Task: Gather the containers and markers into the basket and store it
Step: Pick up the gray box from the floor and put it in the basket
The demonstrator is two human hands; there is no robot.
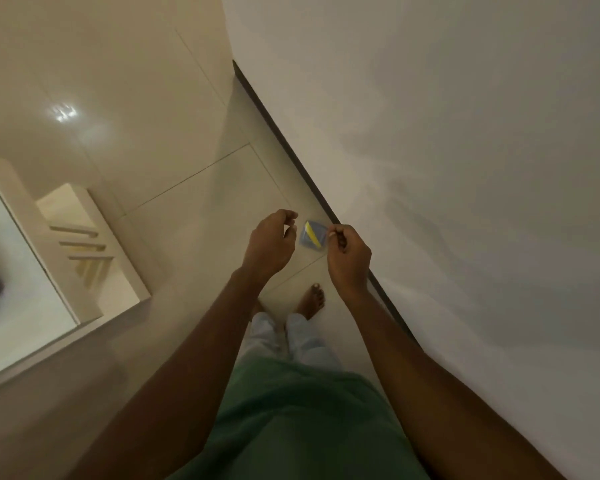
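- Container [313, 234]: small, flat-sided, translucent blue with a yellow stripe and blurred. It sits between the two hands, close to the skirting; I cannot tell if it is on the floor or lifted.
- Floor [187, 188]: glossy cream tiles with thin joints and a bright glare patch at far left.
- Wall [465, 168]: plain, matte and pale, meeting the floor along a dark, straight skirting [309, 178].
- Shelf unit [84, 237]: white and boxy with slatted shelves, well left of the hands, leaving a broad strip of tile between it and the wall.
- Left hand [270, 244]: arm stretched forward, grip loosely curled, holding nothing, just left of the container.
- Right hand [349, 258]: grip curled, its tips at the container's right edge; I cannot tell if it pinches it.
- Bare foot [311, 301]: on the tile below the hands.
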